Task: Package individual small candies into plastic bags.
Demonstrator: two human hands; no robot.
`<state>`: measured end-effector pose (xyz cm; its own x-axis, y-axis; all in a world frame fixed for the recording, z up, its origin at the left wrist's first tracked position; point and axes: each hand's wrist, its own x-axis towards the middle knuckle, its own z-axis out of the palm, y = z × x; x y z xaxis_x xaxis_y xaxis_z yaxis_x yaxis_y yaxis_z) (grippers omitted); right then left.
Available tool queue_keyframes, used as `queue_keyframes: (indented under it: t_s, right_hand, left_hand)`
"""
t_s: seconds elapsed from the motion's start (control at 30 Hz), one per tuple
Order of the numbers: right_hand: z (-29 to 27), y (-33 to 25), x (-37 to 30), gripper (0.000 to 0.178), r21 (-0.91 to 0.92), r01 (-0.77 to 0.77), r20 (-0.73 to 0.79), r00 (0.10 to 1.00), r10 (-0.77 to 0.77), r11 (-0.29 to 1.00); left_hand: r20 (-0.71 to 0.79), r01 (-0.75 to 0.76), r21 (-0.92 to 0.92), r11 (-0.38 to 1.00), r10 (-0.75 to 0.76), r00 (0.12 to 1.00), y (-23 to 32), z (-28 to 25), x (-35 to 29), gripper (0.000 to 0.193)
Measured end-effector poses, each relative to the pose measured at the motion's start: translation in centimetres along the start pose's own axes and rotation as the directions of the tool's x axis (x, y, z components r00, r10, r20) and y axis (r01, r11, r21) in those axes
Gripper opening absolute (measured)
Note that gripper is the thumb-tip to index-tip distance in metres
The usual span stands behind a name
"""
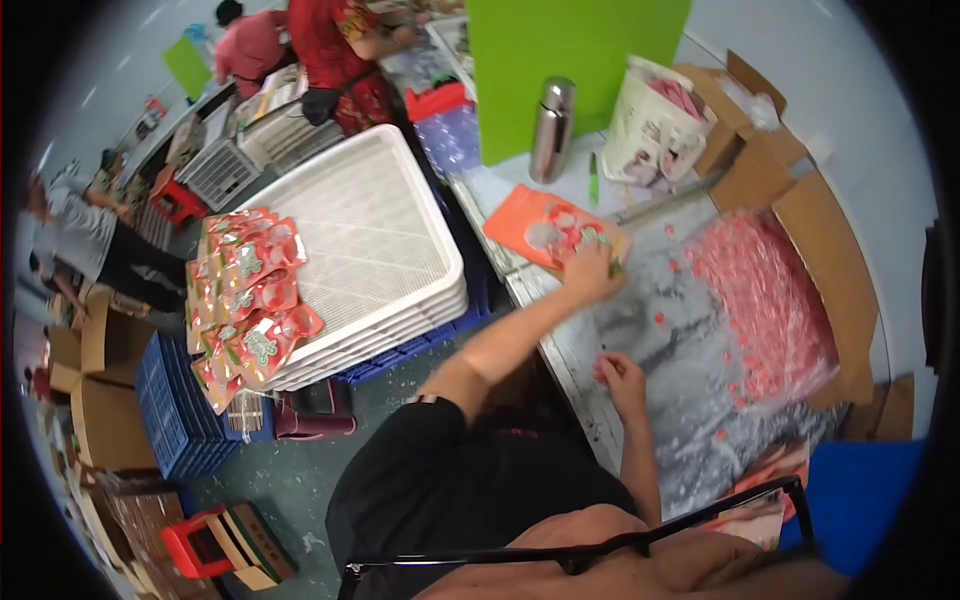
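Note:
My left hand reaches across to the table's left side and is closed on the lower right part of an orange pouch with a printed front. The pouch lies at a slant near the table edge, below a steel thermos. My right hand hovers over the table nearer to me, its fingers pinched together; pinkish-red shows at the fingertips, too small to name. To the right, a heap of small wrapped pink-red pieces spills from a clear plastic bag in an open carton. Loose pieces lie scattered on the tabletop.
Left of me, a stack of white mesh trays carries several filled orange pouches. A white printed bag and a green pen-like thing stand before a green panel. Blue crates and other people are further left.

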<state>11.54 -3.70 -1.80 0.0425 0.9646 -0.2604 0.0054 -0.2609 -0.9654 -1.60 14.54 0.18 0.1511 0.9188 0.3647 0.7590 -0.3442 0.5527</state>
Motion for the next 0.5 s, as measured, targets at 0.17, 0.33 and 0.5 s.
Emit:
queue_keyframes:
  t_s: [0.17, 0.33, 0.5]
  right_hand:
    - [-2.8, 0.5, -1.4, 0.017, -0.065, -0.092, -0.063, 0.994, 0.088, 0.994]
    - [-3.0, 1.3, -0.5, 0.016, -0.049, -0.037, -0.004, 0.999, 0.037, 0.998]
    - [-1.8, -0.5, 1.0, 0.016, -0.031, 0.041, -0.003, 0.999, -0.041, 0.999]
  left_hand:
    - [-0.022, 0.115, -0.029, 0.993, -0.116, 0.993, -0.9, 3.9, 0.2, 0.038]
    - [0.137, 0.279, -0.4, 0.873, -0.244, 0.96, -4.2, 4.5, 0.8, 0.035]
    - [0.184, 0.374, -0.503, 0.779, -0.326, 0.927, -5.6, 3.2, 1.7, 0.043]
